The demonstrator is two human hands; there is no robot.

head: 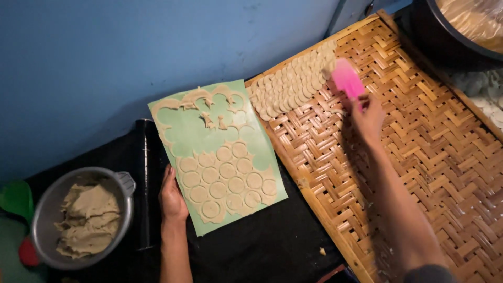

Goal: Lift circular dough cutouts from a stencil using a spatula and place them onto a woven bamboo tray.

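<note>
Left hand (172, 198) is lying flat with the fingers together, pressed along the left edge of a green mat (196, 133), so it's holding nothing, just resting against it. Right hand (369, 118) is stretched out over the woven bamboo tray (419, 157) and closed around the handle of a pink spatula (348, 78), the blade pointing up toward the far end of the tray.

The spatula blade sits right at the edge of the dough rounds (291, 84) that are laid out overlapping in rows across the tray's far left corner. On the green mat there's a rolled dough sheet (225, 181) with round cutouts sitting in the near half, and only ragged scraps around the border in the far half. The mat lies on a dark tabletop (262, 246), touching the tray's left rim.

Off to the left there's a metal bowl (123, 183) with a lump of leftover dough (89, 220) in it, and a dark rolling pin (145, 178) between the bowl and the left hand.
</note>
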